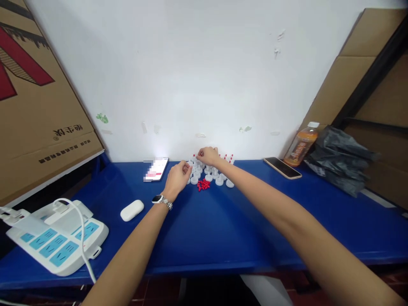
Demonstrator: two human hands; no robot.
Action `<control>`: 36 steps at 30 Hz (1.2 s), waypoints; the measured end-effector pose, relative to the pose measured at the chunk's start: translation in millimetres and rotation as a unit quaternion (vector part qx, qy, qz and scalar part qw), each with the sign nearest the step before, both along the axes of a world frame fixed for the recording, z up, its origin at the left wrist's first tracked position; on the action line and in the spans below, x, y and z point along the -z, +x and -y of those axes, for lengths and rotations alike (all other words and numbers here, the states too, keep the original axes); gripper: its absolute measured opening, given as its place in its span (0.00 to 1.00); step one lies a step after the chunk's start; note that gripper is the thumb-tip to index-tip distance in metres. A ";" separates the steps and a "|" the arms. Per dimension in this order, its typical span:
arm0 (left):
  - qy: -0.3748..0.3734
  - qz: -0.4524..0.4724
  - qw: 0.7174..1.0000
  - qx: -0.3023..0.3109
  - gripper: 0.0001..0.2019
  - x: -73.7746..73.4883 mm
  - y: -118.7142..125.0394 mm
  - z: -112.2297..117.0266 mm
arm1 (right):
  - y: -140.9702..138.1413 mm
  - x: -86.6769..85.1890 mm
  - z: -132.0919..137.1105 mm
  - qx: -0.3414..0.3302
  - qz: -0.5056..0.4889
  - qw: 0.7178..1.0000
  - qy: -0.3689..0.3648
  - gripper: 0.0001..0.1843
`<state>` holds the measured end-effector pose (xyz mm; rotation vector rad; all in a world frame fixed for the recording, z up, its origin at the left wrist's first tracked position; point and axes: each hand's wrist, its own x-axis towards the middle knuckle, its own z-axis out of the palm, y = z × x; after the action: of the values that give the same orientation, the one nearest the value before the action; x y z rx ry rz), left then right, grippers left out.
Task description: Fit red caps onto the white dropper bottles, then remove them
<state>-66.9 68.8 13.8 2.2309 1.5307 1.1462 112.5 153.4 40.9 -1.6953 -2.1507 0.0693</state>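
Note:
A cluster of several small white caps (213,174) stands on the blue table (223,225) near the white wall, some with red pieces standing in them. A small heap of red capsules (203,185) lies just in front of the cluster. My right hand (208,156) reaches over the back of the cluster with fingers pinched on something small I cannot make out. My left hand (177,177), with a watch on its wrist, hovers at the cluster's left edge, fingers curled together.
A lit phone (156,169) lies left of the caps, a second phone (282,167) to the right beside an orange drink bottle (301,146) and a black bag (341,159). A white earbud case (131,210) and a power strip (60,238) sit at the front left. Cardboard (35,97) leans on the left.

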 end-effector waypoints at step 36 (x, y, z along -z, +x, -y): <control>0.057 -0.198 0.961 0.181 0.11 -19.9 24.7 67.8 | 11.3 29.0 149.1 -0.136 -0.329 0.934 0.045 0.20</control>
<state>-42.3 1.0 33.7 2.7986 1.1127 0.7267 123.8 4.3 11.9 -1.0932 -1.8089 0.5287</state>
